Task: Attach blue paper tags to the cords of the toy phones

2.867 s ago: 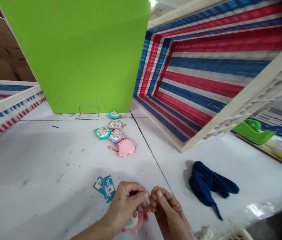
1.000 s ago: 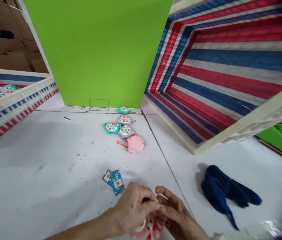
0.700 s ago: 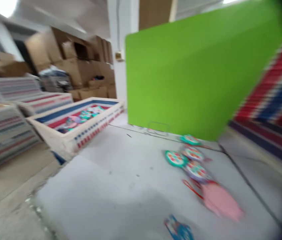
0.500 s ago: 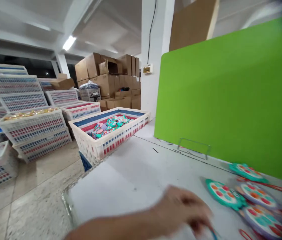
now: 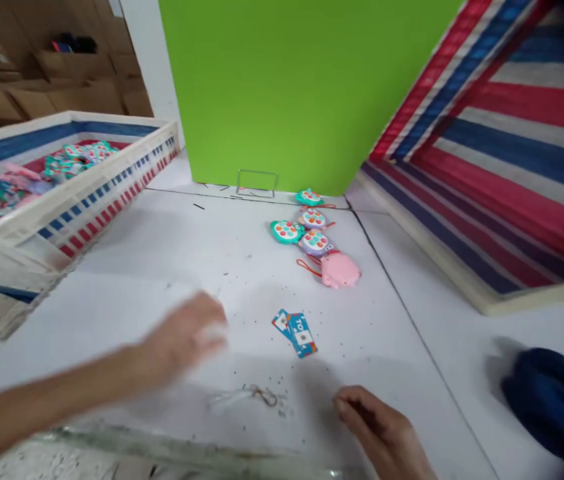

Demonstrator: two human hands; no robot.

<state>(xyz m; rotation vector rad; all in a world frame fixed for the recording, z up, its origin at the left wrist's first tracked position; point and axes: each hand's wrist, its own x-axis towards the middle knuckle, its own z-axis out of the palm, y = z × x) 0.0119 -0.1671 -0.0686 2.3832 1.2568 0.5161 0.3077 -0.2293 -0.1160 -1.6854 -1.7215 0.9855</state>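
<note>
My left hand hovers over the white table, left of the blue paper tags; it is smeared by motion, so its fingers cannot be read. My right hand rests on the table near the bottom edge with its fingers curled under, and whatever is inside them is hidden. A thin string with a small loop lies between the hands. Beyond the tags sits a cluster of small toys: a pink one, a purple one and a teal one.
A white basket with striped lining and several toys stands at the left. A green board and a wire stand close the back. A tilted striped crate fills the right. A dark blue cloth lies at lower right.
The view swung left to the basket and back. The hands, earlier pinched together over a pink toy, have separated; the left hand now sweeps out to the left and the pink toy is out of sight.
</note>
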